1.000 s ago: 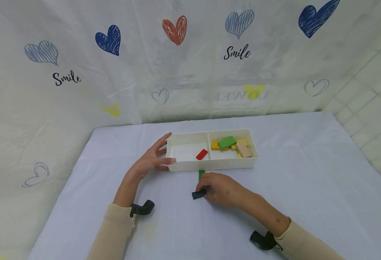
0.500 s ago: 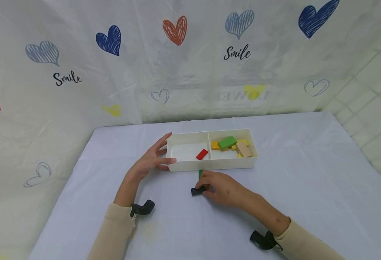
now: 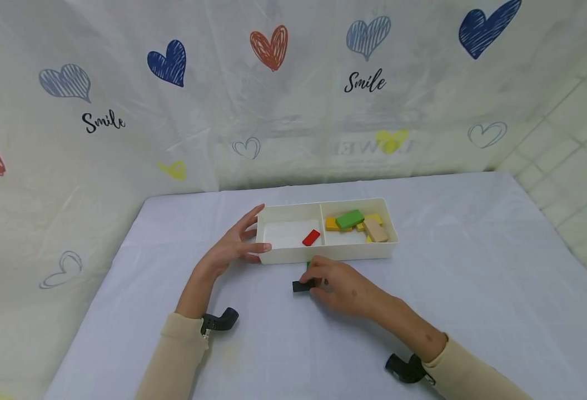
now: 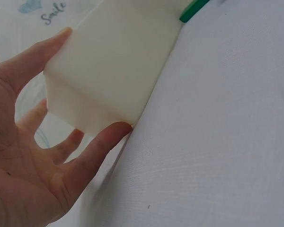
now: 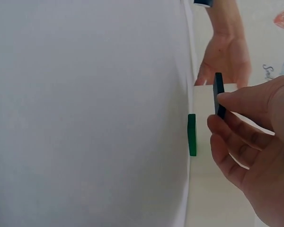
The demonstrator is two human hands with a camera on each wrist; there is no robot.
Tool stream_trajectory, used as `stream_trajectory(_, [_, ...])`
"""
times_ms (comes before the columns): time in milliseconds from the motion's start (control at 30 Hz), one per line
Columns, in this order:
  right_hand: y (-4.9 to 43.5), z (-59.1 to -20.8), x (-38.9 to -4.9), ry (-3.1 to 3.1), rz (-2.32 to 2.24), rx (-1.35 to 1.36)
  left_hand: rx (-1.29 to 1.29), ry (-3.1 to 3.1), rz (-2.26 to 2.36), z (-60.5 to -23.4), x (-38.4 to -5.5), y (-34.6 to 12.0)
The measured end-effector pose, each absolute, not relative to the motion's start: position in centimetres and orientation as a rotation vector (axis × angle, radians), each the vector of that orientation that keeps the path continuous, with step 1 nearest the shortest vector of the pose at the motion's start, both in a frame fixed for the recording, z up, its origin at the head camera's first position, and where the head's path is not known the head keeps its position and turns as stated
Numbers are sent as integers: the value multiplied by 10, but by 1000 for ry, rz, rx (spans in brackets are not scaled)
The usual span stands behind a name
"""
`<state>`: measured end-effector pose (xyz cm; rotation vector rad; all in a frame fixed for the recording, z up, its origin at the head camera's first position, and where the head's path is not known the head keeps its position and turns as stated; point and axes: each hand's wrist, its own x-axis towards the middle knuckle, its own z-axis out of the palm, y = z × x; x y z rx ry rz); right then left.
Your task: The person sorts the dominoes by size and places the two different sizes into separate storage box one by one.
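My left hand holds the left end of a white two-compartment box, thumb at the front corner and fingers spread toward the back. Between thumb and fingertips, my right hand pinches a thin black rectangular block, seen edge-on as a dark block in the right wrist view. Just in front of the box is a green block, mostly hidden behind my right fingers in the head view. One red block lies in the left compartment.
The right compartment contains a light green block, a tan block and several yellow-orange blocks. A white cloth covers the table. Behind it hangs a white curtain printed with hearts.
My right hand has moved slightly toward the box with the black block, covering more of the green block in the head view. The left hand and the box stay put.
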<state>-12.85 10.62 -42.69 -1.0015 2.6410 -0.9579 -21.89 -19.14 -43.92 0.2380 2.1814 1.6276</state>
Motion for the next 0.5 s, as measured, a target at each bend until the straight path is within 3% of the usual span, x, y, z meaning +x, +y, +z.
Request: stream_trajectory(500, [106, -421, -130, 2683, -1115, -1024, 238, 2193, 1619, -440, -220, -191])
